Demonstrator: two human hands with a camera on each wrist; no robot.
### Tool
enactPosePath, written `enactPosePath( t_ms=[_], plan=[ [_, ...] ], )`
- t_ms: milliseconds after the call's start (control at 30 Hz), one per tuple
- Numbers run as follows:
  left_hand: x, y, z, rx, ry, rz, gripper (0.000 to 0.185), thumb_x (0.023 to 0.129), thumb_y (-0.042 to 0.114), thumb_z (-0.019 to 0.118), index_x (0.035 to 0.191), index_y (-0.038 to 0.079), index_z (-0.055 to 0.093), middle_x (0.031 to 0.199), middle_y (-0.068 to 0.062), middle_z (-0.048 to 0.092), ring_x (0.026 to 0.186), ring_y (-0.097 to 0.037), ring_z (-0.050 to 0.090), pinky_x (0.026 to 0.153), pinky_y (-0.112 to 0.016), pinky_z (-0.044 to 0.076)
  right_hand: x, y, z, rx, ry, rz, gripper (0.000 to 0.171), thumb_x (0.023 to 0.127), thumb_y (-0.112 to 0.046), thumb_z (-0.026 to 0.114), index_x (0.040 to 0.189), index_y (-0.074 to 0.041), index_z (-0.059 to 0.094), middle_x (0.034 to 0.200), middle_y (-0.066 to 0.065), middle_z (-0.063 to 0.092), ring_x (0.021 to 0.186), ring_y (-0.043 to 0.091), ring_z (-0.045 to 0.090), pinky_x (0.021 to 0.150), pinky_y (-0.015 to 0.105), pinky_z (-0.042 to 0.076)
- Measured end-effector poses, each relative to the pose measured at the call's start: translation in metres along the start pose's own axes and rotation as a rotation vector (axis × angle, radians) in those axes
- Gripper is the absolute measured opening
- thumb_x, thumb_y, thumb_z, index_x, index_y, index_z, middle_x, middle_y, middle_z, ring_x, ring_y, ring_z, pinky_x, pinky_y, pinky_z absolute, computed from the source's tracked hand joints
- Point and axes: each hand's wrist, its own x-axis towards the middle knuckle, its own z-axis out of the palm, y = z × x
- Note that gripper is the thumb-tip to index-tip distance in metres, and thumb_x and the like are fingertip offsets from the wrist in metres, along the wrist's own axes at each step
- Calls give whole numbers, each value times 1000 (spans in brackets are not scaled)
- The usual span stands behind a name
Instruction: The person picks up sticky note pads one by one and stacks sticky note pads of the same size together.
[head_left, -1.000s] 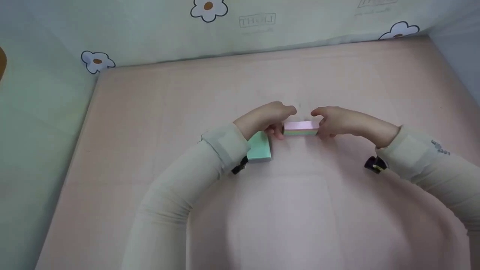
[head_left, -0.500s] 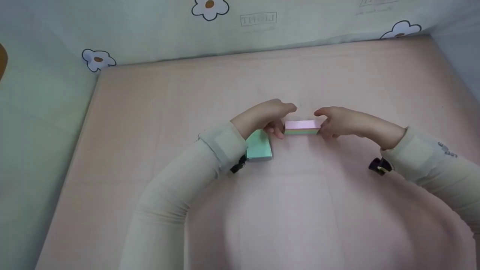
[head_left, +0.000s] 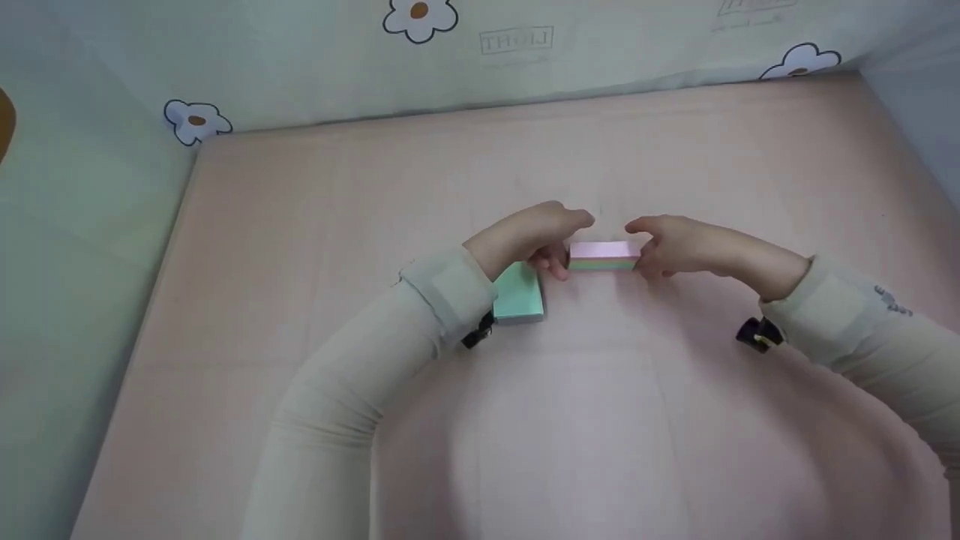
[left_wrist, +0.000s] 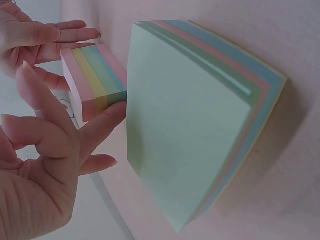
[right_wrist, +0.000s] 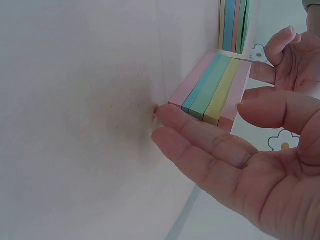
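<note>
A small stack of narrow sticky note pads (head_left: 604,253), banded pink, yellow, green, blue and pink, lies on the pink surface between my two hands. My left hand (head_left: 534,234) touches its left end with extended fingers; the index finger and thumb stay raised above. At the opposite end, straight fingers of my right hand (head_left: 684,244) rest against the stack, as the right wrist view of the hand (right_wrist: 240,160) shows. Larger square sticky notes (left_wrist: 185,125), light green on top with pink, blue and yellow layers below, lie beside my left hand, partly hidden by its wrist in the head view.
A pink cloth (head_left: 570,420) covers the table. Behind it rises a pale curtain (head_left: 315,60) with flower prints, which also runs down the left side. Dark wrist cameras (head_left: 759,334) hang under both sleeves, low over the table.
My right hand and sleeve have shifted very slightly to the right. The small stack and the larger notes lie where they were, with both hands still at the stack's ends.
</note>
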Motion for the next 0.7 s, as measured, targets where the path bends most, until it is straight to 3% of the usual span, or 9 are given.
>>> enactPosePath(
  t_ms=[167,700],
  plan=[
    [1,0,1,-6,8,-7,46,94,35,36,124,2,44,45,-2,51,38,-10,48,42,-18,32,-1,0,0,0,1,-2,61,88,-5,49,140,6,21,117,26,56,100,28,54,86,42,45],
    [0,0,0,-25,8,-10,49,95,35,37,131,2,38,45,-2,50,38,-9,49,42,-18,32,2,0,0,-22,-19,-4,59,90,-4,48,140,7,19,118,28,53,96,27,52,81,38,46]
  ],
)
